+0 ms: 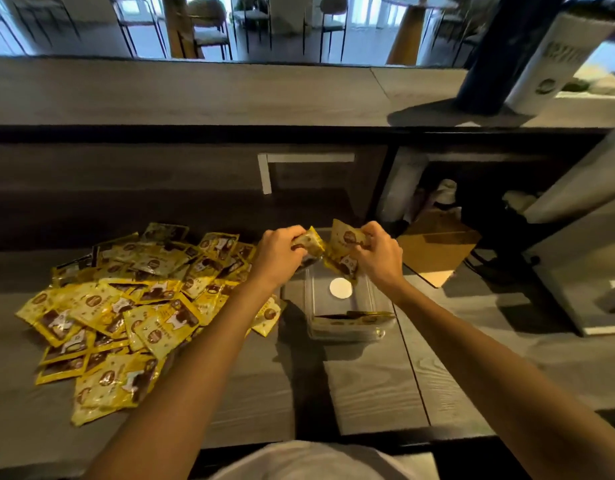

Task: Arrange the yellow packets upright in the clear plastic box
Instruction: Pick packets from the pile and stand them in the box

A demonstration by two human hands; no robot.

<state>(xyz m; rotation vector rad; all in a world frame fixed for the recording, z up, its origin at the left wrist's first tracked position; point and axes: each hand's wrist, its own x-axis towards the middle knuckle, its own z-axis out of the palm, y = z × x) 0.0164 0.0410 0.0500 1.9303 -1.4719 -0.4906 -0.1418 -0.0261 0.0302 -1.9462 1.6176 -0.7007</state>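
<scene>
One wide-angle camera, worn on the person's head, looks forward and steeply down over the grey surface (368, 386). It sits near: the left hand (278, 252) and right hand (378, 254) meet mid-frame, with distant chairs (209, 29) along the top.

The far room (271, 32) glows bright; the counter (368, 382) lies dim. Edges bow, and the top is blurred.
</scene>
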